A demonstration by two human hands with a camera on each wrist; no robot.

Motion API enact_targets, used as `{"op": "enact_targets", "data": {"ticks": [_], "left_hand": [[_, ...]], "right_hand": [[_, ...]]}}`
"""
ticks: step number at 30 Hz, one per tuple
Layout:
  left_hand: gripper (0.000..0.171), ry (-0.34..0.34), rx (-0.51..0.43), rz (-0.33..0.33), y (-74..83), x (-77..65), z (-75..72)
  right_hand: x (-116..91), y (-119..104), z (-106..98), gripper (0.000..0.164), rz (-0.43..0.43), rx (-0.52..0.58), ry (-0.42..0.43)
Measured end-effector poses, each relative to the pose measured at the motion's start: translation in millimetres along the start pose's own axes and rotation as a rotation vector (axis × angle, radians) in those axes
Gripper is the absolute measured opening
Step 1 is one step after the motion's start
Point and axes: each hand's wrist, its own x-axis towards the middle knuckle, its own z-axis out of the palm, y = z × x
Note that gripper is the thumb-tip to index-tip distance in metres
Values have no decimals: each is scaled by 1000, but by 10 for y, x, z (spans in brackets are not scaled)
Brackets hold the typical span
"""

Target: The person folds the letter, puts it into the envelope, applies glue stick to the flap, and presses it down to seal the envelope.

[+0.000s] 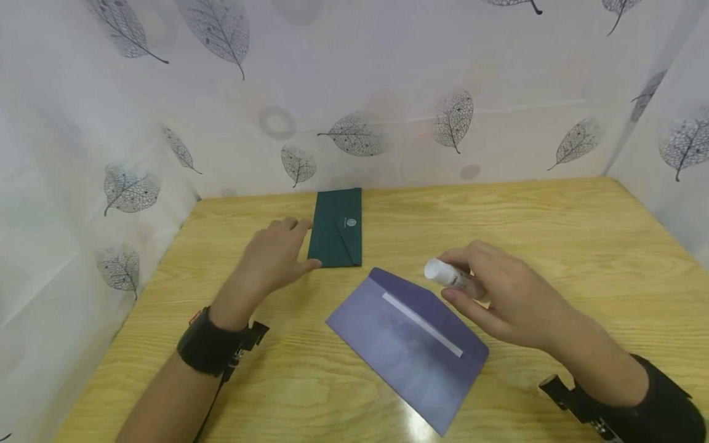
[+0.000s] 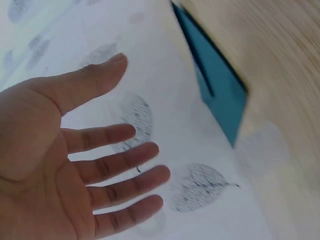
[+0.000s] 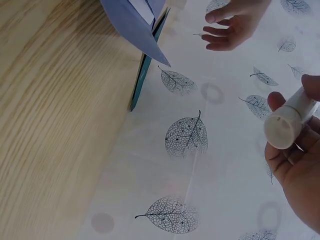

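My right hand grips a white glue stick above the upper right part of a purple envelope. The envelope lies slanted on the table with its flap open and a white strip along the fold. In the right wrist view the round end of the glue stick faces the camera, with fingers and thumb around its body. My left hand, fingers extended and palm bare in the left wrist view, is beside the left edge of a dark green envelope. Whether it touches that envelope is unclear.
The wooden table meets a white leaf-print cloth at its back, and similar cloth hangs on both sides. Each wrist wears a black strap with a small camera mount.
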Motion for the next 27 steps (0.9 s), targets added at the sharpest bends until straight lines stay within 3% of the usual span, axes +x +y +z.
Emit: {"op": "enact_targets", "data": {"ticks": [6,8,12,16,19,23,27], "left_hand": [[48,207,-150,257,345,-109,-48],[38,215,-238,344,478,-137,-18],[32,99,-528,531,736,-177,94],[35,-18,-743,703,898,-206,206],[32,-63,-815,796,957,-218,268],[22,-141,-888,863,993,-230,321],[18,-130,-935,891,1005,-230,330]], "right_hand": [[-7,1,43,44,33,75,4],[-14,-7,55,42,41,149,3],[-16,-34,84,28,18,532,-7],[-2,-72,126,35,-50,899,-40],[2,-103,162,34,-87,982,-62],[7,-148,208,35,-128,995,-92],[30,-190,234,35,-161,990,-66]]}}
